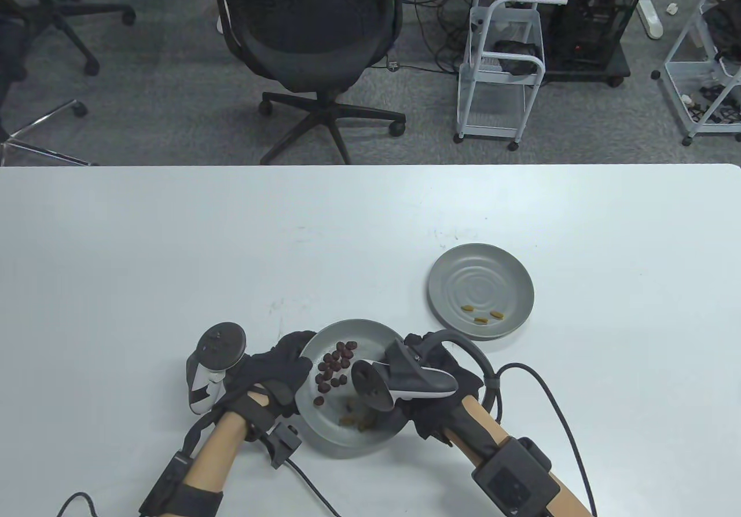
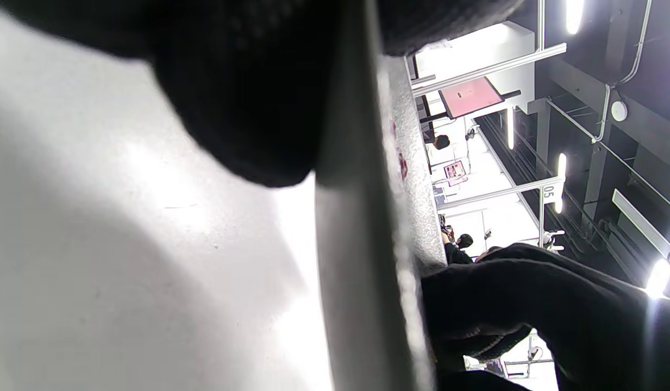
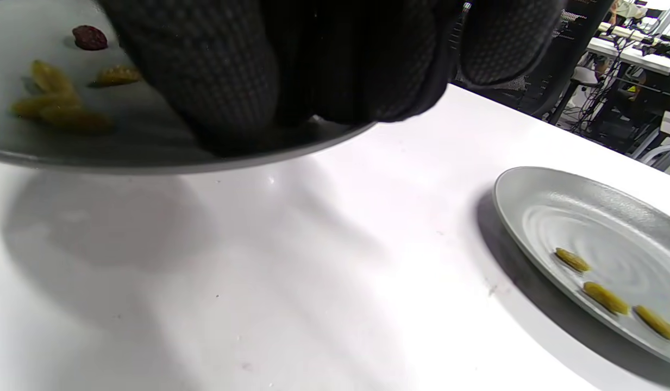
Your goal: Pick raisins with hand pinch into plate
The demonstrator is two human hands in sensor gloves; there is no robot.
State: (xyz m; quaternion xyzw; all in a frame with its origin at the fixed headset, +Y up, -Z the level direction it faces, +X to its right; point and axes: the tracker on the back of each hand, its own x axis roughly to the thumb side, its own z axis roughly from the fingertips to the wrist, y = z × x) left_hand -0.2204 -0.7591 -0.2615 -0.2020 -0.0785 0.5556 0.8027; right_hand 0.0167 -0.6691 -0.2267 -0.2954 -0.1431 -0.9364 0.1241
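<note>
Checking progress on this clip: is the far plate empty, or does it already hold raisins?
Not empty. The far plate holds three yellow raisins near its front edge; the right wrist view shows the same three.

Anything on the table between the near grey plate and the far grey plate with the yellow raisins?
Nothing: only bare white table between near grey plate and far grey plate, clearest in right wrist view.

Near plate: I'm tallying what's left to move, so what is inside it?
The near plate holds dark red pieces and several golden raisins. The right hand and its tracker cover part of the dish, hiding anything beneath.
</note>
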